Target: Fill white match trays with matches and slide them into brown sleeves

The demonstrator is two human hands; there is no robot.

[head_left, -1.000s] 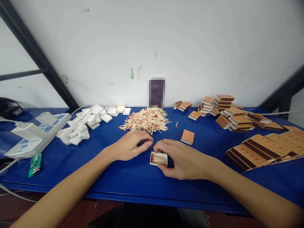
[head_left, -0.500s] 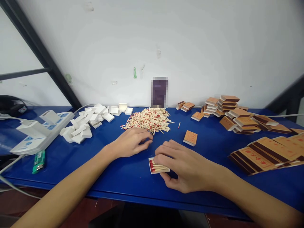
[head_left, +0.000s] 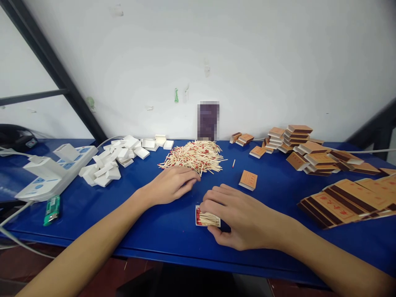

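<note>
My right hand (head_left: 233,216) grips a small white tray (head_left: 208,217) of red-headed matches between thumb and fingers, low on the blue table. The matches lie roughly side by side in it, their heads toward the left. My left hand (head_left: 173,185) rests palm down at the front edge of a big heap of loose matches (head_left: 196,154). Its thumb and index finger are pressed together, and whatever they hold is too small to make out. A closed orange matchbox (head_left: 248,180) lies behind my right hand, with a single match (head_left: 233,163) farther back.
White empty trays (head_left: 108,165) are piled at the left, beside a power strip (head_left: 58,173) with plugs and a green lighter (head_left: 52,209). Stacks of orange matchbox covers (head_left: 318,159) and a spread row (head_left: 343,202) fill the right. A wall stands behind the table.
My left thumb and index finger have come together. The white tray is turned slightly in my right hand, which otherwise has barely moved.
</note>
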